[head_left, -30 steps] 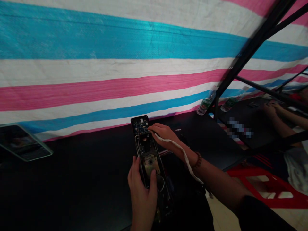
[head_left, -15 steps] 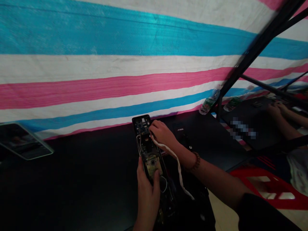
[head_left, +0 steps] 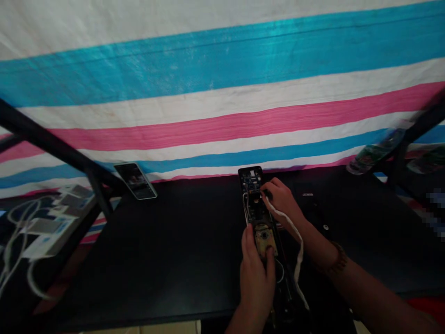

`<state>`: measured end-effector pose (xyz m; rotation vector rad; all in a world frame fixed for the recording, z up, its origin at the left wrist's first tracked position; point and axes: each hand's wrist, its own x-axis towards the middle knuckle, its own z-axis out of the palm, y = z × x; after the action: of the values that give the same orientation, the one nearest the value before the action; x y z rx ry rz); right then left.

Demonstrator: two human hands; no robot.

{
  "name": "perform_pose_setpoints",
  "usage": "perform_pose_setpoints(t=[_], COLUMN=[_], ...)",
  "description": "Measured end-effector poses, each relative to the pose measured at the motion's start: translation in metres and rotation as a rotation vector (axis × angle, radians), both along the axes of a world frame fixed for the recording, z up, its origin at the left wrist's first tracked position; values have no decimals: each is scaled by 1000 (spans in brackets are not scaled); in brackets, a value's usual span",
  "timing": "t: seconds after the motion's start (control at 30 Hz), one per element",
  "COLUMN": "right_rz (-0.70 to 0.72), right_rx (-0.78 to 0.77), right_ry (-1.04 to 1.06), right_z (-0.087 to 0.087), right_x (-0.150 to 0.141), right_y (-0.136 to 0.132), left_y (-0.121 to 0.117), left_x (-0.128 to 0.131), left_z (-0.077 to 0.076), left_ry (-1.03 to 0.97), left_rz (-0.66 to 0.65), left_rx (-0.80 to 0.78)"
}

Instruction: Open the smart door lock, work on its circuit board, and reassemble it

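Note:
A long black electronic device housing (head_left: 251, 180) lies opened, its circuit board and wiring exposed, at the front of the black table. My left hand (head_left: 256, 273) is wrapped around its lower part, the thumb resting near a yellowish module (head_left: 265, 236). At the upper right edge of the housing, my right hand (head_left: 281, 197) is closed with fingertips pinched by the circuit board. A white cable (head_left: 296, 227) runs from those fingers down along the wrist. Whatever else sits in the pinch is too small to make out.
A phone (head_left: 135, 181) leans at the back left of the table (head_left: 174, 250). White boxes and cables (head_left: 52, 227) sit beyond the left frame post (head_left: 99, 192). A plastic bottle (head_left: 373, 150) stands at the back right. Small dark parts (head_left: 308, 195) lie right of my right hand.
The camera view has swung left, so the housing and hands appear farther right and the white boxes have come into view. Both hands keep the same hold on the device.

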<state>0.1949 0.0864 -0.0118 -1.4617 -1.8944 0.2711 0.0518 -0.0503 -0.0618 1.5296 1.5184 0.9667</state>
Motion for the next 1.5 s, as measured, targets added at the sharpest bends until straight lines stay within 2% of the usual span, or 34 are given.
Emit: perform_pose_setpoints(t=[0.27, 0.6, 0.73, 0.83, 0.97, 1.1, 1.23, 1.37, 1.43, 1.5], right_rz=[63, 6, 3, 41, 61, -43, -335, -592, -602, -503], right_rx=[-47, -57, -42, -40, -64, -131, -18, 9, -30, -86], right_ry=[-39, -167, -108, 2, 220, 302, 230, 120, 75, 52], right_z=[6, 8, 5, 2, -2, -10, -27, -56, -72, -89], right_x=[8, 1, 6, 13, 28, 50, 80, 102, 102, 96], right_y=[8, 0, 4, -3, -41, -100, -152, -200, -226, -251], left_y=[-2, -1, 0, -5, -26, -49, -55, -42, -32, -25], left_x=[-1, -1, 0, -5, -13, -4, 21, 37, 40, 45], left_z=[-1, 5, 7, 12, 22, 26, 31, 47, 54, 59], left_ry=[33, 12, 14, 91, 131, 22, -5, 61, 61, 25], left_rz=[9, -2, -21, 5, 10, -149, -323, -388, -419, -435], left_rx=[-9, -15, 16, 105, 260, 289, 161, -26, -125, -222])
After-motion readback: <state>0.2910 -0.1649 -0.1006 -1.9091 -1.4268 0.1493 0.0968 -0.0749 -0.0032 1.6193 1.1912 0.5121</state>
